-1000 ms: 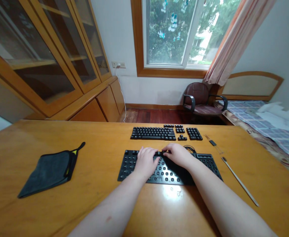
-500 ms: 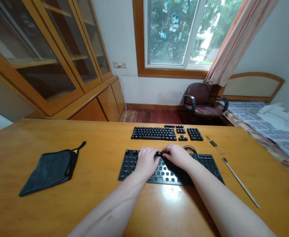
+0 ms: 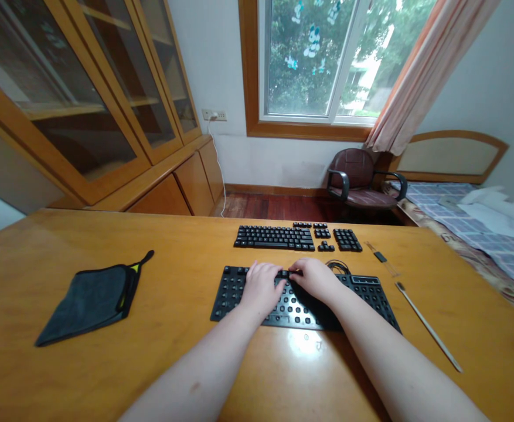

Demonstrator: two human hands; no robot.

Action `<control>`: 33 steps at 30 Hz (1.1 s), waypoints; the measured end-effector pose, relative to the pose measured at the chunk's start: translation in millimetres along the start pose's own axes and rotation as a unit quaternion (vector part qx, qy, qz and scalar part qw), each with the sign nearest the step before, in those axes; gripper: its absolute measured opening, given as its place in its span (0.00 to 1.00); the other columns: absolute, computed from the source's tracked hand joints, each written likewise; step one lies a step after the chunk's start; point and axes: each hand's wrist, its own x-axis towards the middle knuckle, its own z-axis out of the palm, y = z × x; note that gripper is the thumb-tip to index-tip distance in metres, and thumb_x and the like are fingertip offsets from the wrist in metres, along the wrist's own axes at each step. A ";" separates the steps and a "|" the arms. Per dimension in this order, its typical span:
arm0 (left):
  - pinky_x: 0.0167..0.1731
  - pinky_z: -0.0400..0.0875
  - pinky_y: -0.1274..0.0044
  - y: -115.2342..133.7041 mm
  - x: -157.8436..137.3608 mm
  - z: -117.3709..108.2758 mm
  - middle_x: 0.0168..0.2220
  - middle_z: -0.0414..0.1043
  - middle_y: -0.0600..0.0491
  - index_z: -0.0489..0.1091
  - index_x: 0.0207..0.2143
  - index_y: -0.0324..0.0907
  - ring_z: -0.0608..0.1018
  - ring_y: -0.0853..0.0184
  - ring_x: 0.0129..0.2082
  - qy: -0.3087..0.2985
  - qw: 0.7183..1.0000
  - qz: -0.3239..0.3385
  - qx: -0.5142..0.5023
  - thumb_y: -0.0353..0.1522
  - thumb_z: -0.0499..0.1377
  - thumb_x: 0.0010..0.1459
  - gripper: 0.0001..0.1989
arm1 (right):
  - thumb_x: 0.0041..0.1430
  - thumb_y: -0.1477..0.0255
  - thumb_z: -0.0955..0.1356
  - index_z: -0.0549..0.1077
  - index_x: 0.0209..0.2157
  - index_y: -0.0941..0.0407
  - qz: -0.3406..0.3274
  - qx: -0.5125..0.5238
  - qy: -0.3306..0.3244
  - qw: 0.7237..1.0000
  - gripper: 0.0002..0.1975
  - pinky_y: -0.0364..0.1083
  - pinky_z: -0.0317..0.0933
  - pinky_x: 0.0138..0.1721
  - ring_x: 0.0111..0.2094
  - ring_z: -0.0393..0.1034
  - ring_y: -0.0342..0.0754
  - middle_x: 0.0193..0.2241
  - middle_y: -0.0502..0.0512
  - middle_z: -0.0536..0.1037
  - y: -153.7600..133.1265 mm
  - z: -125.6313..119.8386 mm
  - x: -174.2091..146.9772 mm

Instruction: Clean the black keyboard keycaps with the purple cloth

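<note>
A black keyboard base (image 3: 298,305), mostly without keycaps, lies before me with a few keycaps along its top row. My left hand (image 3: 261,286) rests on its upper left part, fingers stretched toward the top edge and thumb apart. Farther right, my right hand (image 3: 313,275) has its thumb and fingertips closed together at a black keycap (image 3: 285,274) in the top row, between the two hands. My fingers partly hide that row. Behind the base, loose black keycaps (image 3: 274,237) are laid out in keyboard order.
On the left lies a folded dark grey cloth (image 3: 87,299) with a loop. To the right are a thin brush (image 3: 430,328) and a wire keycap puller (image 3: 380,257). A cable (image 3: 338,265) coils behind the base. An armchair (image 3: 357,176) stands beyond the desk (image 3: 173,264).
Both hands keep nearly the same places on the keyboard base, and the right fingertips stay at the top-row keycap. The view has shifted very slightly.
</note>
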 end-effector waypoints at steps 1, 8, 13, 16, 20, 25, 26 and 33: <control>0.53 0.54 0.61 0.0 0.0 0.2 0.39 0.74 0.50 0.71 0.39 0.44 0.72 0.59 0.42 -0.001 1.000 0.000 0.002 0.32 0.59 0.51 0.11 | 0.53 0.70 0.66 0.77 0.37 0.53 0.010 0.000 -0.003 1.000 0.10 0.45 0.62 0.39 0.38 0.72 0.52 0.35 0.56 0.79 -0.5 0.2 -0.1; 0.53 0.54 0.61 -0.9 -0.4 1.4 0.39 0.74 0.50 0.70 0.40 0.44 0.72 0.59 0.42 -0.004 1.000 0.001 0.011 0.33 0.58 0.52 0.11 | 0.52 0.70 0.67 0.77 0.36 0.52 0.042 0.003 0.002 0.999 0.09 0.45 0.62 0.36 0.36 0.73 0.52 0.33 0.55 0.80 -5.1 0.6 -1.6; 0.54 0.54 0.63 0.5 0.0 0.4 0.40 0.73 0.51 0.70 0.40 0.45 0.72 0.60 0.43 -0.016 1.000 -0.007 0.019 0.33 0.58 0.52 0.11 | 0.52 0.70 0.67 0.77 0.36 0.52 0.060 0.014 -0.010 0.998 0.09 0.43 0.61 0.37 0.38 0.73 0.50 0.34 0.54 0.80 -5.1 1.5 -0.5; 0.54 0.53 0.64 1.7 0.0 -0.3 0.40 0.73 0.52 0.70 0.40 0.45 0.71 0.61 0.43 -0.021 0.999 -0.015 0.024 0.33 0.58 0.52 0.11 | 0.52 0.70 0.66 0.77 0.37 0.53 0.065 0.015 -0.022 0.998 0.10 0.42 0.61 0.39 0.39 0.73 0.49 0.35 0.54 0.80 -4.2 2.7 0.8; 0.54 0.53 0.64 1.8 -0.7 0.2 0.40 0.73 0.52 0.70 0.40 0.45 0.71 0.61 0.43 -0.021 0.999 -0.014 0.024 0.33 0.58 0.52 0.11 | 0.52 0.69 0.67 0.77 0.38 0.52 0.077 0.004 -0.030 0.997 0.11 0.43 0.61 0.40 0.40 0.73 0.50 0.36 0.54 0.80 -2.5 4.6 2.4; 0.54 0.53 0.63 1.2 -0.8 0.1 0.40 0.73 0.52 0.70 0.41 0.45 0.71 0.61 0.43 -0.021 1.000 -0.011 0.021 0.33 0.58 0.53 0.11 | 0.52 0.69 0.67 0.77 0.37 0.52 0.079 0.027 -0.042 0.996 0.11 0.42 0.61 0.39 0.39 0.73 0.49 0.36 0.53 0.80 -1.3 2.7 3.3; 0.54 0.53 0.63 1.2 -0.8 -0.1 0.40 0.73 0.52 0.70 0.41 0.45 0.71 0.61 0.43 -0.020 1.000 -0.010 0.020 0.33 0.58 0.53 0.11 | 0.52 0.69 0.67 0.77 0.37 0.52 0.080 0.028 -0.042 0.995 0.11 0.42 0.61 0.39 0.39 0.73 0.49 0.36 0.53 0.80 -1.3 2.3 3.3; 0.54 0.53 0.62 2.5 -0.3 -1.3 0.40 0.73 0.51 0.70 0.40 0.45 0.72 0.61 0.43 -0.015 1.000 -0.012 0.013 0.33 0.59 0.52 0.11 | 0.51 0.69 0.68 0.77 0.36 0.53 0.064 0.054 -0.021 0.996 0.10 0.44 0.61 0.40 0.39 0.72 0.50 0.36 0.54 0.80 -3.0 -3.9 0.6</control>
